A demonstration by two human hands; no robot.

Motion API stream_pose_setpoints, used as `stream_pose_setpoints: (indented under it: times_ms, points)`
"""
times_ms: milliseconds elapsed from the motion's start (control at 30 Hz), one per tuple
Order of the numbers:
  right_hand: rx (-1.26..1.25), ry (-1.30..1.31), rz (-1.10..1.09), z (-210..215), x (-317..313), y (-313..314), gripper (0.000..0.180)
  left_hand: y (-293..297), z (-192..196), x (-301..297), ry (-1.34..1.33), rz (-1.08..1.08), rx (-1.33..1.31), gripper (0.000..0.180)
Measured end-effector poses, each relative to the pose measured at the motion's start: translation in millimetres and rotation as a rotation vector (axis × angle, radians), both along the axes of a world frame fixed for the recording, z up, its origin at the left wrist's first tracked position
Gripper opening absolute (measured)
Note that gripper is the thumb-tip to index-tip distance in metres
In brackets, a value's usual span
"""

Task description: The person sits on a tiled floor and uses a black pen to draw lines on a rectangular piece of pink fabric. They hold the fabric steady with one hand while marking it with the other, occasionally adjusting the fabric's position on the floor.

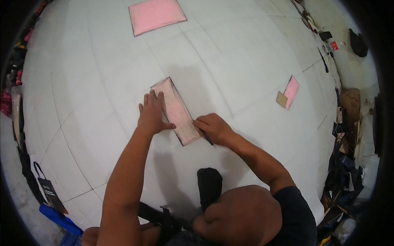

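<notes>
A long pink rectangular piece (177, 104) with dark edges lies slantwise on the white surface, just ahead of me. My left hand (152, 115) is spread over its left side, with fingertips on its upper part and the thumb near its lower left edge. At the lower right edge of the piece, my right hand (213, 128) is closed around a slim dark pen (208, 138). The pen slants out below my fingers. Its tip is hidden by them.
A larger pink piece (158, 16) lies at the far side. To the right, a narrow pink strip (292, 91) touches a small brown piece (281, 99). A black bag (51, 190) lies at the left edge. Clutter and a cardboard box (349, 102) line the right side.
</notes>
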State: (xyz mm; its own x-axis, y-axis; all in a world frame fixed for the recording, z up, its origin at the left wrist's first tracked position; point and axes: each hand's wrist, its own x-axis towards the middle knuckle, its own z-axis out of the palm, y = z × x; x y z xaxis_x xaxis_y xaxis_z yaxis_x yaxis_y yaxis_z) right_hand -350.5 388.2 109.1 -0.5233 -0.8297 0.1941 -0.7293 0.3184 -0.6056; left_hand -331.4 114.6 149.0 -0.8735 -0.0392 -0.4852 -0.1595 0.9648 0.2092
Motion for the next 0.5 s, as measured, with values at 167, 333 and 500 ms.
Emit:
stream_pose_setpoints:
  times_ms: [167,333,500]
  points:
    - [-0.013,-0.019,-0.097,19,49,30,0.024,-2,-5,-1,0.027,-0.006,0.005,0.14]
    - [-0.121,-0.298,-0.388,26,66,30,0.022,-6,-7,3,0.028,-0.012,0.012,0.141]
    - [-0.13,-0.71,-0.672,24,98,-1,0.02,-4,-8,4,0.036,-0.001,0.029,0.138]
